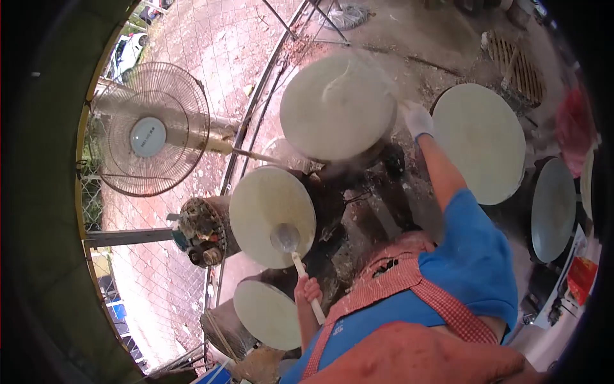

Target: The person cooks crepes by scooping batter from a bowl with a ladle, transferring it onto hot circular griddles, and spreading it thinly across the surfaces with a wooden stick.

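Observation:
My left hand (308,289) is closed around the pale handle of a ladle (286,238). The round bowl of the ladle rests over the lower right part of a pale round plate (263,201). My right hand (419,120), in a white glove, is at the right edge of a larger round plate (329,118). Its fingers are blurred, and whether they hold anything is unclear. A whitish swirl shows near the top of this larger plate, under a haze.
More round plates stand at the right (480,144), far right (553,210) and lower left (267,315). A large fan (148,137) is at the left, before wire fencing. Machinery (201,233) sits beside the ladle's plate. A slatted grate (513,67) lies at the upper right.

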### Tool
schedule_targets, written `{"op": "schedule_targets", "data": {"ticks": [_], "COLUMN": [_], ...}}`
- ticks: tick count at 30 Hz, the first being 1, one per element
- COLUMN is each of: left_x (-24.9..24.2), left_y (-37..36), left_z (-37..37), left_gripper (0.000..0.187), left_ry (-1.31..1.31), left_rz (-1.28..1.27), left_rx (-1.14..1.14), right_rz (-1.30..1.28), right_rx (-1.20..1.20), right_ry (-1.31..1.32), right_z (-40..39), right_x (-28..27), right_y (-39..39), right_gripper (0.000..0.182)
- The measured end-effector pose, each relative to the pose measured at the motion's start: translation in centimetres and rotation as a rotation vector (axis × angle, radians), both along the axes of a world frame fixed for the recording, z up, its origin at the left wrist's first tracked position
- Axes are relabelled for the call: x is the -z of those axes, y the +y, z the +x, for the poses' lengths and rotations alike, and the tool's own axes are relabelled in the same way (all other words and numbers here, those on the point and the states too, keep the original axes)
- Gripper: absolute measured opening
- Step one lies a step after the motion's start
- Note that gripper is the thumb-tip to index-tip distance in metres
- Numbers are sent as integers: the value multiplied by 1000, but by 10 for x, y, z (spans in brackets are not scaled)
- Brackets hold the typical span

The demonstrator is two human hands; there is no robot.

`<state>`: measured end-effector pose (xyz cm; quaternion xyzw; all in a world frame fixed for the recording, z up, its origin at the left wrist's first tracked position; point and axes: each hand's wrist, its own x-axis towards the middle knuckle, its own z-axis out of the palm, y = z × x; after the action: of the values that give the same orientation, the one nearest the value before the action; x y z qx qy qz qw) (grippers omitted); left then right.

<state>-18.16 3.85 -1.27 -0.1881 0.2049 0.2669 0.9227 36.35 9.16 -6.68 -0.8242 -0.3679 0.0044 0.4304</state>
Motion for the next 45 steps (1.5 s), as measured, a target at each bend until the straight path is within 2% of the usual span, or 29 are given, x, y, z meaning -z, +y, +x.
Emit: {"op": "schedule_targets", "data": {"ticks": [1,2,4,5,7,8,10,11,13,14,16,18,20,23,24,26,27,28,30,31,33,34,36,38,40,42,43,44,45], "left_x": [5,11,17,17,15,22,32,32,32,36,34,17,16,42,36,10,16,8,-21,-13,0,0,-9,-26,-22,-14,-15,-15,-15], "left_y": [5,10,23,33,57,73,110,128,157,169,185,180,176,174,168,171,162,127,89,87,93,92,87,70,52,30,15,-3,-22], "left_z": [4,5,10,23,47,56,80,98,136,155,192,227,268,315,313,284,248,215,190,180,173,169,167,164,158,152,154,153,154], "left_gripper": [36,28,19,25,35,36,39,38,35,34,30,26,27,29,29,31,31,27,14,14,9,9,12,13,22,29,30,31,31], "left_ry": [1,-7,-75,-139,-81,-69,39,63,15,-59,6,121,695,632,621,124,-56,337,629,643,318,314,55,35,-174,-251,-248,-235,-205], "left_rz": [6,11,-14,-46,-128,-80,-35,1,46,39,56,144,550,498,486,-77,-22,566,427,395,-3,-17,-88,-28,-83,5,22,37,-11], "left_rx": [6,40,116,151,123,162,195,226,260,274,240,135,211,234,242,350,391,314,271,279,310,313,361,362,400,420,432,431,433], "right_rz": [-185,-181,-624,-625,-368,-361,-202,-198,-425,-422,-354,-341,-521,-401,-300,-247,-183,-110,10,-67,-92,-59,-71,-87,64,-32,-29,-243,-274], "right_rx": [54,56,-217,-236,-476,-499,-116,-134,-153,-164,-159,-50,12,-94,-75,-84,-101,-99,-193,-207,-161,-142,-122,-82,-118,-118,-112,-16,44], "right_ry": [-118,-111,-230,-227,-440,-446,-165,-171,-351,-356,-334,-280,-386,-330,-289,-317,-333,-461,-504,-538,-484,-452,-340,-246,-9,120,297,327,309], "right_z": [4,5,0,-2,4,5,3,-5,-20,-21,-20,-27,-49,-107,-116,-119,-124,-125,-132,-139,-155,-162,-177,-185,-184,-178,-171,-162,-152], "right_x": [-12,-9,-1,0,-4,-7,-13,-11,-1,-4,-12,-1,7,9,12,-2,-10,-22,-24,-22,-22,-25,-27,-31,-30,-46,-50,-43,-34], "right_y": [6,8,11,2,-26,-35,-49,-55,-66,-71,-83,-94,-104,-98,-96,-106,-115,-125,-142,-148,-156,-158,-170,-187,-203,-234,-251,-270,-297], "right_gripper": [16,16,18,18,21,21,19,19,20,20,19,19,19,18,17,15,15,19,19,20,26,28,30,32,34,35,35,38,39]}}
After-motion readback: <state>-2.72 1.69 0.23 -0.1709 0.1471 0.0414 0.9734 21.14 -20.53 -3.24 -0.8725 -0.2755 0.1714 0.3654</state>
